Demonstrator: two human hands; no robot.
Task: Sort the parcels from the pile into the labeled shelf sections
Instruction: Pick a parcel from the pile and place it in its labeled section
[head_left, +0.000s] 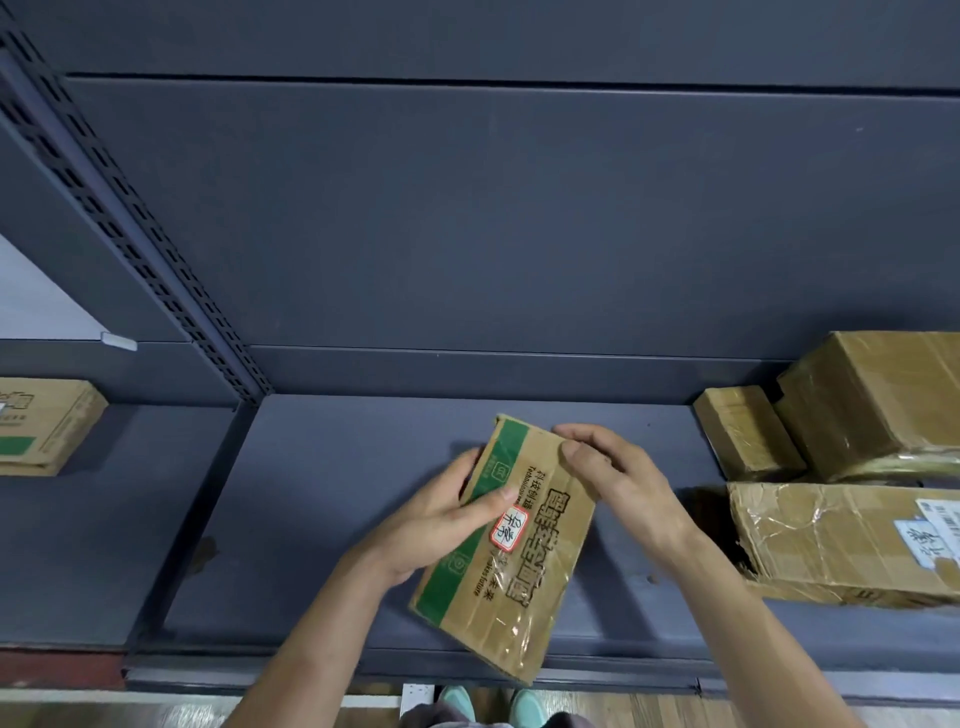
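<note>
A parcel (524, 582) is gripped by the fingers (582, 447) of the left hand (441, 525) and right hand (618, 483) over the shelf (322, 493), seemingly mid-placement; next it should be laid flat and released.

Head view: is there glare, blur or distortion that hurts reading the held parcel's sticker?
Head view: sharp on the held parcel and its red-edged sticker, handwriting legible; glare on the tape sits below the sticker, not on it; wide-angle distortion tilts the perforated upright; soft shadows fall on the shelf deck.
</note>
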